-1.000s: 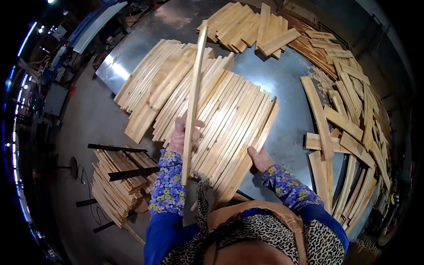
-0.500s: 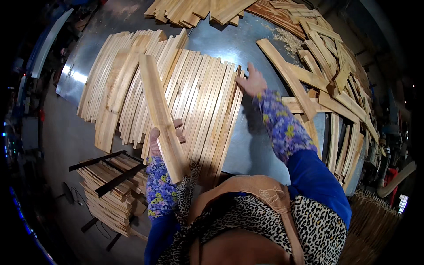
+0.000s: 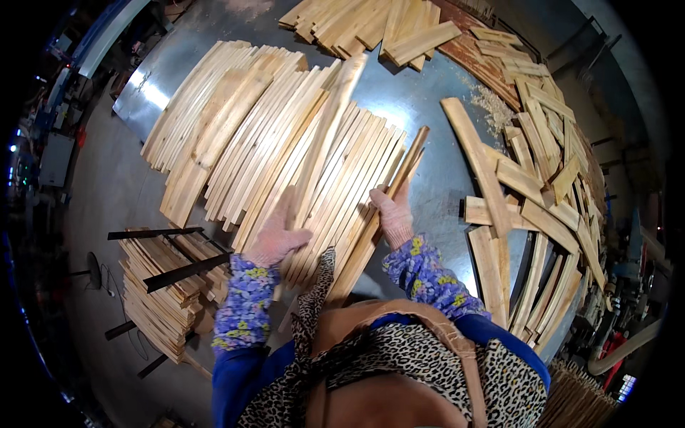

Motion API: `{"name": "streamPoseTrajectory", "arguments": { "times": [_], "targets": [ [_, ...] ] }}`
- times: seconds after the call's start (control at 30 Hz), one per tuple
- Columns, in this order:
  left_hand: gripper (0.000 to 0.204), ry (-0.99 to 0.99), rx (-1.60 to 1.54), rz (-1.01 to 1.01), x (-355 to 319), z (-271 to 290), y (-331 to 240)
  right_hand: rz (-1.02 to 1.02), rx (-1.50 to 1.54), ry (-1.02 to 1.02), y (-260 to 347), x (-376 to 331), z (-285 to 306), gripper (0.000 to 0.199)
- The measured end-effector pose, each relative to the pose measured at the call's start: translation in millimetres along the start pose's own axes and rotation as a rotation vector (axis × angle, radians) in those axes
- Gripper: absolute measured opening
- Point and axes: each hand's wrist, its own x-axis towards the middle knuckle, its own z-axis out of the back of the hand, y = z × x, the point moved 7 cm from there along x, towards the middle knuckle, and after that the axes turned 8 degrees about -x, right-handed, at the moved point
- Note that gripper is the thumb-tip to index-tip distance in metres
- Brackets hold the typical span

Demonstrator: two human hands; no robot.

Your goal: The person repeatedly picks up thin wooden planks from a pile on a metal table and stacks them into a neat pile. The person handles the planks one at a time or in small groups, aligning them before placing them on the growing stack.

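Note:
A row of pale wooden boards (image 3: 278, 135) stands on edge, packed side by side on the metal table. My left hand (image 3: 275, 232), in a pinkish glove, is closed on a longer wooden board (image 3: 330, 128), tilted up on its narrow side over the row. That board's lower end is partly hidden by the hand. At the row's right end, my gloved right hand (image 3: 394, 214) grips a darker-edged wooden slat (image 3: 412, 160), its thumb on the near side and its fingers mostly hidden behind. A wide board (image 3: 228, 118) lies flat across the row's left part.
Loose boards (image 3: 528, 178) lie in a jumbled heap on the right of the metal table (image 3: 439, 196). More boards (image 3: 342, 25) are stacked at the far edge, near sawdust (image 3: 492, 107). A rack with black bars (image 3: 187, 271) holds stacked slats at lower left.
My left hand has turned its board from flat-facing to edge-on and swung it up and rightward. My right hand has drawn nearer, closing on the slat at the row's right end.

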Motion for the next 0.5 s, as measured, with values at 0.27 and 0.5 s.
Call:
{"name": "streamPoseTrajectory", "arguments": {
  "times": [0.27,0.5],
  "targets": [
    [0.037,-0.136,1.633,-0.964,-23,71,-215,0.332,0.181,0.189,298,92,47,0.042],
    [0.044,-0.138,0.771,-1.084,94,-17,-228,0.169,0.217,0.465,238,98,-157,0.057]
  ]
}}
